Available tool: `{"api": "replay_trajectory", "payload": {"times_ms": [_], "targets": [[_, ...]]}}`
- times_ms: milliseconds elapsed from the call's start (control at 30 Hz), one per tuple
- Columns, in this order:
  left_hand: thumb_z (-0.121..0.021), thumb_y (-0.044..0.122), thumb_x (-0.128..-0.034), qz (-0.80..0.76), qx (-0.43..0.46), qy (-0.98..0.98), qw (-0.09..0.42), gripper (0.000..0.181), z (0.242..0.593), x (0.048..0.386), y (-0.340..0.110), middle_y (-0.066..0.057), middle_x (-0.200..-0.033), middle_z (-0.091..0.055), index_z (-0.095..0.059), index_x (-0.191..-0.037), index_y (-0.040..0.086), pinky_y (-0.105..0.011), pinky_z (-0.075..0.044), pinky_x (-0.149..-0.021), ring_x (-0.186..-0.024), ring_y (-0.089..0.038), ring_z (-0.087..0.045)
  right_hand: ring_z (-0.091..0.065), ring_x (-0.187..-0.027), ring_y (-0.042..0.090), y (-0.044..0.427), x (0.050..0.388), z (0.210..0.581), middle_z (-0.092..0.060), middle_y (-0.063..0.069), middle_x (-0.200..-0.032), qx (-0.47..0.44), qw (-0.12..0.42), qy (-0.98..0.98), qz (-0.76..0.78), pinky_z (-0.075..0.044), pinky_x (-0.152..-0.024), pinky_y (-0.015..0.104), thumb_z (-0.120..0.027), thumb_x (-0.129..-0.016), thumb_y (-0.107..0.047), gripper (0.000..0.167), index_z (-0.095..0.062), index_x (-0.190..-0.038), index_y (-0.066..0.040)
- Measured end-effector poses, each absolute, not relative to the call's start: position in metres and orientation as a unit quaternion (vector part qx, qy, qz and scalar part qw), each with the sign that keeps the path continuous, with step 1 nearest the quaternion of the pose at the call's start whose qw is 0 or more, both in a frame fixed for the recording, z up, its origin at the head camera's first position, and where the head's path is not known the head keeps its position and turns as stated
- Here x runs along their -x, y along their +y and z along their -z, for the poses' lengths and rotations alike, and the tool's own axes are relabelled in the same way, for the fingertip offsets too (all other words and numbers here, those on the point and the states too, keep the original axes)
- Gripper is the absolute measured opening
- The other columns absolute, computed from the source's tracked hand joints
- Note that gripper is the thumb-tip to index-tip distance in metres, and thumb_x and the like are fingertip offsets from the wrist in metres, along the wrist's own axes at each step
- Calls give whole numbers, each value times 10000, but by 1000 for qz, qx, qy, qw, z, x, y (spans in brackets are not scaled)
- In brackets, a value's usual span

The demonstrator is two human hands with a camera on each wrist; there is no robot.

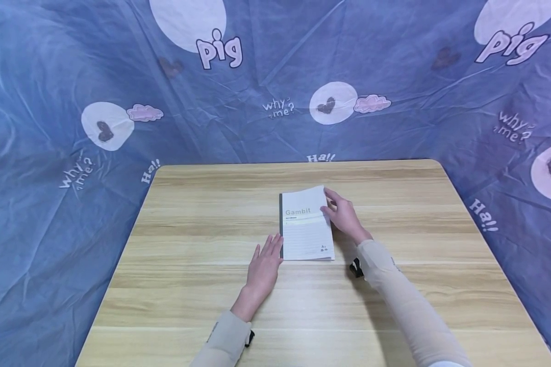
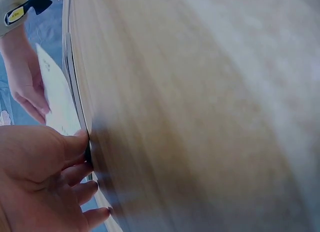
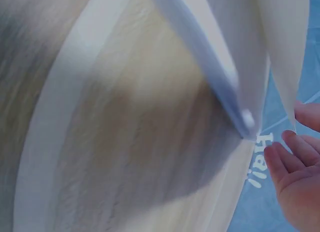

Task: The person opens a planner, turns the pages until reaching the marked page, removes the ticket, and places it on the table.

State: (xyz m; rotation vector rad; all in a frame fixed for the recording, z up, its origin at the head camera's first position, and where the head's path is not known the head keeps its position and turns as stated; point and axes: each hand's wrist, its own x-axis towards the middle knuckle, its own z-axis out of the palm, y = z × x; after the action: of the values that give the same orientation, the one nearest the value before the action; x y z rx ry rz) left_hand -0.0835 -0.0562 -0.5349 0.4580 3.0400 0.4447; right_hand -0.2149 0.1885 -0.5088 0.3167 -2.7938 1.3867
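A white notebook [image 1: 305, 237] with "Gambit" printed on its cover and a dark spine lies on the wooden table, spine to the left. My right hand [image 1: 345, 216] pinches the right edge of the cover between thumb and fingers. In the right wrist view the cover [image 3: 287, 47] stands raised off the pages, its corner at the fingertips of that hand [image 3: 300, 177]. My left hand [image 1: 263, 272] rests on the table with fingers extended, touching the lower spine. The left wrist view shows the left thumb and fingertips [image 2: 80, 179] against that spine edge.
The light wooden table [image 1: 188, 229] reaches out on all sides of the notebook. Behind it and at both sides hangs a blue printed cloth [image 1: 257, 127]. Black straps [image 1: 356, 267] sit at the wrists, under beige sleeves.
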Motion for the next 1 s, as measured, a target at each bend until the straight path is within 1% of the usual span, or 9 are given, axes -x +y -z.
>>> {"api": "replay_trajectory", "payload": {"times_ms": [167, 333, 433, 533, 600, 700, 833, 1000], "targets": [[-572, 183, -982, -140, -148, 979, 20, 558, 535, 83, -56, -77, -1564, -341, -388, -1493, 59, -507, -267, -1148, -1447, -249, -275, -556, -1208, 408, 184, 216, 503, -489, 278, -1397, -100, 19, -849, -518, -488, -986, 371, -645, -912, 46, 547, -442, -1419, 75], [-574, 198, -987, -141, -149, 978, 27, 573, 533, 83, -56, -90, -1566, -334, -370, -1501, 50, -506, -261, -1152, -1450, -250, -269, -585, -1181, 379, 180, 216, 497, -515, 267, -1374, -77, 10, -831, -551, -505, -938, 269, -649, -909, 45, 534, -468, -1411, 55], [-557, 258, -1001, -155, -147, 976, 41, 609, 529, 82, -53, -98, -1583, -296, -323, -1522, 47, -497, -230, -1166, -1461, -242, -239, -588, -1185, 360, 177, 217, 492, -520, 253, -1376, -67, 3, -826, -559, -507, -917, 226, -639, -918, 40, 536, -462, -1425, 31], [-532, 363, -1006, -173, -152, 972, 45, 680, 522, 81, -45, -100, -1604, -237, -265, -1543, 43, -488, -194, -1178, -1471, -235, -207, -592, -1185, 338, 174, 217, 488, -537, 230, -1367, -61, 5, -823, -564, -510, -906, 214, -642, -921, 25, 533, -475, -1427, 0], [-531, 419, -995, -178, -164, 970, 31, 728, 516, 82, -37, -95, -1611, -213, -245, -1548, 41, -483, -190, -1180, -1474, -228, -196, -595, -1179, 348, 171, 217, 486, -554, 235, -1344, -66, 10, -819, -569, -514, -904, 220, -642, -925, 17, 525, -482, -1424, -2], [-554, 458, -974, -185, -188, 965, -11, 778, 507, 85, -24, -95, -1609, -214, -242, -1547, 34, -487, -215, -1173, -1472, -222, -202, -600, -1167, 358, 167, 218, 482, -577, 237, -1312, -72, 18, -809, -584, -513, -884, 186, -643, -929, 4, 501, -500, -1409, 3], [-585, 451, -959, -192, -212, 956, -67, 802, 500, 91, -10, -93, -1610, -218, -237, -1549, 35, -480, -226, -1172, -1472, -214, -201, -603, -1139, 401, 159, 216, 473, -583, 269, -1278, -81, 15, -789, -609, -509, -837, 132, -622, -940, 18, 474, -493, -1395, 50], [-589, 396, -971, -181, -221, 953, -99, 777, 495, 94, -3, -66, -1622, -184, -210, -1561, 61, -454, -201, -1183, -1480, -190, -167, -590, -1135, 440, 146, 206, 447, -567, 321, -1258, -92, 9, -779, -620, -508, -823, 129, -586, -948, 52, 443, -473, -1372, 119]]}}
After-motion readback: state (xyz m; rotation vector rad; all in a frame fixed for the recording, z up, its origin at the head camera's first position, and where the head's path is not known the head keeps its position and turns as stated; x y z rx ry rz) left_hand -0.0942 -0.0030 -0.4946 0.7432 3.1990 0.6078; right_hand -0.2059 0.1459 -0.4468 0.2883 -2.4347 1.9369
